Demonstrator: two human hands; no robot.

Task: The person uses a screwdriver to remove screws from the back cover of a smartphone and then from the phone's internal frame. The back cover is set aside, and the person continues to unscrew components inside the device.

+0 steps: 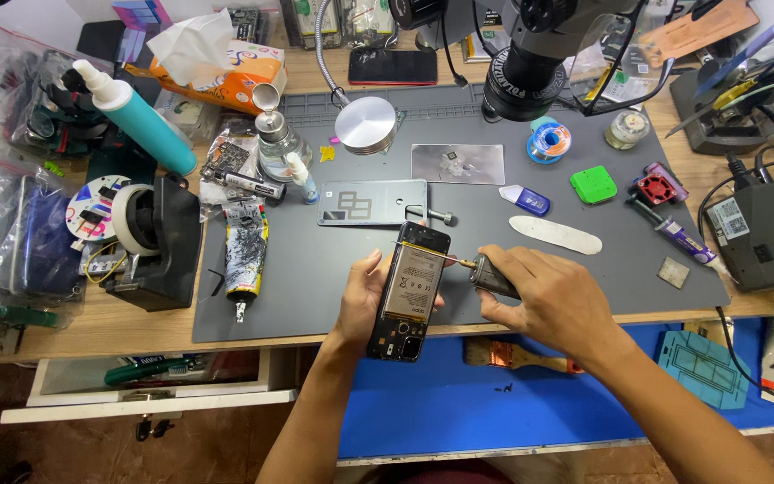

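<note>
Head view: the left hand [365,300] grips an opened phone [409,289] by its edges above the grey mat [315,269], fingers clamped around it. The right hand [539,300] closes on a screwdriver [487,273], tip touching the phone's upper edge. A screw seems in work; next calls for steady turning pressure.

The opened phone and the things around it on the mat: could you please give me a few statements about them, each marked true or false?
1. The left hand holds the opened phone. True.
2. The right hand holds a paintbrush. False: it holds a screwdriver whose tip meets the phone's edge; the brush lies on the blue mat below.
3. A grey back cover lies on the mat beyond the phone. True.
4. The tissue box is green. False: it is orange.
</note>
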